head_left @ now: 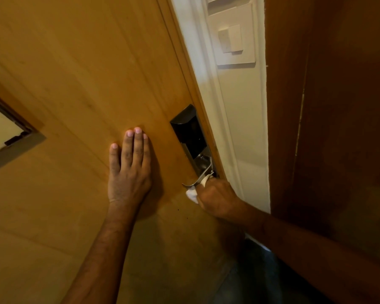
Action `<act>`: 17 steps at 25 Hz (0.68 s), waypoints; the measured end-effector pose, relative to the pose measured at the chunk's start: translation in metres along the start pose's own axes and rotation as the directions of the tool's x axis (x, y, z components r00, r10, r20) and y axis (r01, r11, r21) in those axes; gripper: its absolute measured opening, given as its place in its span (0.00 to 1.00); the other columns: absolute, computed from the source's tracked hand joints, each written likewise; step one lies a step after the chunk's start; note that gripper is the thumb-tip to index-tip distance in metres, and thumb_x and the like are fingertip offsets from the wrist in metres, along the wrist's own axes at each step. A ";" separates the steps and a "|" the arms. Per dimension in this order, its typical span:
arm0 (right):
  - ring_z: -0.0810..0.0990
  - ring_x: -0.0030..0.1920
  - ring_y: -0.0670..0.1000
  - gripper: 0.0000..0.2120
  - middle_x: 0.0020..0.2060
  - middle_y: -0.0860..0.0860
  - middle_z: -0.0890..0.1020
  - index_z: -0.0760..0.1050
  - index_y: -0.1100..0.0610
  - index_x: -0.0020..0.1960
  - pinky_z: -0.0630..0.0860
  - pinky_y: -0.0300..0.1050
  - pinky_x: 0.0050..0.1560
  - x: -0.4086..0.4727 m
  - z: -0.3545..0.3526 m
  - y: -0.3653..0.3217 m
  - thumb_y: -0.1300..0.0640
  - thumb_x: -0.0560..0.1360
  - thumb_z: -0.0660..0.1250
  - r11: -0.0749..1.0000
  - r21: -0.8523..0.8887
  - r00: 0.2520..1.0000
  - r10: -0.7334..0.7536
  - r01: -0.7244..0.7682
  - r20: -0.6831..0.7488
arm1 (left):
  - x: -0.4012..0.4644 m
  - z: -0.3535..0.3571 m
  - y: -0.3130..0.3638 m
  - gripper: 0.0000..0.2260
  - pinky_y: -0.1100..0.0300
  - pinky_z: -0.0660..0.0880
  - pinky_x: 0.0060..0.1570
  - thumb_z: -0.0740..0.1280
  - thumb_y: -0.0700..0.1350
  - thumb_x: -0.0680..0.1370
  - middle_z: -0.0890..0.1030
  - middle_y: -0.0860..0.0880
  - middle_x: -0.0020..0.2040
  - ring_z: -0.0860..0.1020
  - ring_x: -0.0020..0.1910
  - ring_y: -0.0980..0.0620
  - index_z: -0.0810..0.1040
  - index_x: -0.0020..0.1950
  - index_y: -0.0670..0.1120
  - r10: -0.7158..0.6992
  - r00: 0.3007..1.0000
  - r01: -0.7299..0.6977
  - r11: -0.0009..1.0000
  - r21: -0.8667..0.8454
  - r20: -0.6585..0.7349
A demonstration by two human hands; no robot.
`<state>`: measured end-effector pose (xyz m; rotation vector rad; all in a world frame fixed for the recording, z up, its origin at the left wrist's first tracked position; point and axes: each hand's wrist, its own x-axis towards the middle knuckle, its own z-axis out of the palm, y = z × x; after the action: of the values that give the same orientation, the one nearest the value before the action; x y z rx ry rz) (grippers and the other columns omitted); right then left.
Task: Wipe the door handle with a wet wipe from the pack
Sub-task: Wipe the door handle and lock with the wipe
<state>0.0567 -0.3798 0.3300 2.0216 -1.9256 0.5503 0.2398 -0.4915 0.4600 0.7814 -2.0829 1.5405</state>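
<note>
A silver lever door handle (196,179) sticks out below a black electronic lock plate (188,131) on the orange wooden door (75,84). My right hand (217,197) is closed around the handle's base with a white wet wipe (192,194) bunched between fingers and metal; a bit of wipe also shows over one fingertip. My left hand (130,170) lies flat on the door, fingers together and pointing up, just left of the handle. The wipe pack is not in view.
A white door frame (230,128) runs beside the door's edge, with a white wall switch (230,39) above. A dark brown wooden panel (329,106) fills the right side. A framed opening (11,137) sits at the left of the door.
</note>
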 end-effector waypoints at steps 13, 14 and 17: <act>0.81 0.48 0.58 0.15 0.50 0.59 0.82 0.75 0.60 0.58 0.76 0.45 0.42 0.040 -0.028 0.043 0.49 0.78 0.63 0.697 0.509 0.821 0.570 -0.505 0.034 | 0.001 -0.002 -0.001 0.26 0.39 0.45 0.78 0.49 0.44 0.84 0.54 0.38 0.81 0.53 0.80 0.39 0.56 0.81 0.37 -0.012 1.000 0.011 1.000 -0.021 -0.016; 0.81 0.49 0.57 0.15 0.51 0.58 0.82 0.75 0.59 0.59 0.78 0.46 0.43 0.046 -0.029 0.048 0.49 0.79 0.64 0.640 0.530 0.784 0.616 -0.556 0.078 | 0.001 -0.002 -0.001 0.26 0.39 0.45 0.78 0.48 0.44 0.84 0.54 0.38 0.81 0.53 0.80 0.39 0.55 0.82 0.37 -0.010 1.000 0.010 1.000 -0.017 -0.012; 0.82 0.50 0.56 0.13 0.52 0.58 0.82 0.76 0.60 0.59 0.79 0.44 0.43 0.064 -0.024 0.051 0.52 0.79 0.65 0.413 0.617 0.635 0.749 -0.669 0.187 | 0.000 -0.003 -0.003 0.26 0.39 0.43 0.78 0.49 0.44 0.84 0.53 0.37 0.82 0.52 0.80 0.39 0.55 0.82 0.37 -0.007 1.000 0.007 0.999 -0.032 0.004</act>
<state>0.0058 -0.4280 0.3782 1.2053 -2.7445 1.7156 0.2414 -0.4896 0.4629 0.7802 -2.1002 1.4993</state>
